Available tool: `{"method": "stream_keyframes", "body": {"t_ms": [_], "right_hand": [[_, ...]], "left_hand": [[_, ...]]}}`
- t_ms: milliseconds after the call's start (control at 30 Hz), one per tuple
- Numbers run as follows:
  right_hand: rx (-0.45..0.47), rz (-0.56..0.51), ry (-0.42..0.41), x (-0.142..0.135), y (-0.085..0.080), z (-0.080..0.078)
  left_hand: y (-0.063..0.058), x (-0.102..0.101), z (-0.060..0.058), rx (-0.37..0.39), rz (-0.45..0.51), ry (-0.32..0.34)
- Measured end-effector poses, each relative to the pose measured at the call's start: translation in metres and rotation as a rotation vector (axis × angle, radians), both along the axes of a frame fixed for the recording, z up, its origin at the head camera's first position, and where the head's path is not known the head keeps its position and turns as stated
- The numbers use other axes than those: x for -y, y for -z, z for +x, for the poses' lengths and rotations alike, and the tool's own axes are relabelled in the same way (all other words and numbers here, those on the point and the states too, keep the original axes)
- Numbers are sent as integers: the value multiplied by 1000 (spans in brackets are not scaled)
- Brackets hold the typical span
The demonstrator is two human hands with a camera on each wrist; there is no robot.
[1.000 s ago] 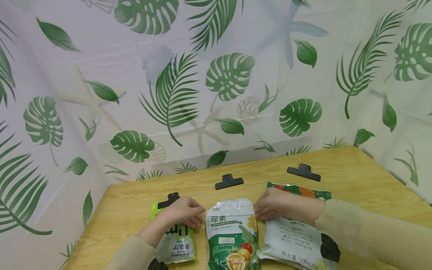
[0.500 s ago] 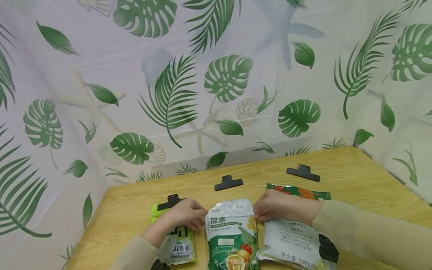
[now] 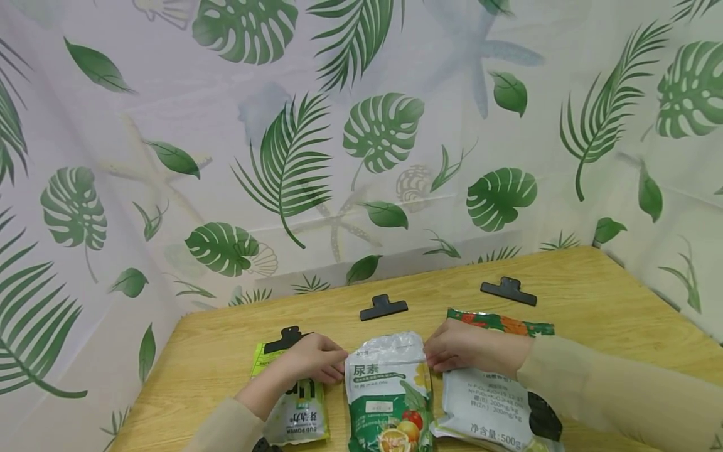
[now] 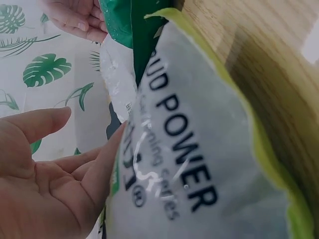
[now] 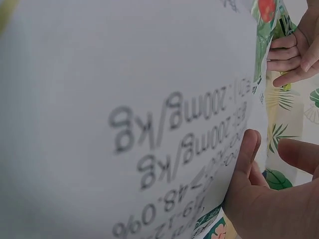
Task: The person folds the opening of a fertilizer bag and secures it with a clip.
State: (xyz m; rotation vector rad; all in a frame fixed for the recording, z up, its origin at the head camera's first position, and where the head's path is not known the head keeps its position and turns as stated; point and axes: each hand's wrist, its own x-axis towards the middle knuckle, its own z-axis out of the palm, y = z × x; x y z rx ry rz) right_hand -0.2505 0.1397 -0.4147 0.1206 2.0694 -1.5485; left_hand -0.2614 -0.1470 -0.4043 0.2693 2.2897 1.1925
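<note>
A white and green urea bag (image 3: 390,383) with fruit pictures lies between both hands. My left hand (image 3: 313,359) has its fingertips at the bag's upper left edge, with thumb and fingers apart in the left wrist view. At the opposite upper edge, the fingertips of my right hand (image 3: 474,346) touch the bag; its thumb stands away from the fingers in the right wrist view. Under the left forearm is a yellow-green Bud Power bag (image 3: 302,417), a black clip (image 3: 284,339) at its top. A white fertilizer bag (image 3: 480,402) marked 500g lies below the right hand, partly covered.
Two more black clips lie behind the bags on the wooden table (image 3: 214,351): a middle clip (image 3: 384,307) and a right clip (image 3: 509,290). A leaf-printed cloth (image 3: 429,238) hangs along the table's back and sides.
My left hand has shifted slightly right, up to the urea bag's edge. The right hand stays at its edge, its forearm drawn a little left. The bags and clips have hardly moved.
</note>
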Motion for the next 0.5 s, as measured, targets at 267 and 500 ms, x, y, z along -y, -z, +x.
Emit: {"method": "stream_keyframes", "body": {"t_ms": [267, 500], "right_hand": [[-20, 63, 11, 2, 5, -2], [-56, 126, 57, 5, 9, -2]], "left_hand": [[5, 2, -3, 74, 96, -53], [9, 0, -2, 94, 146, -114]]}}
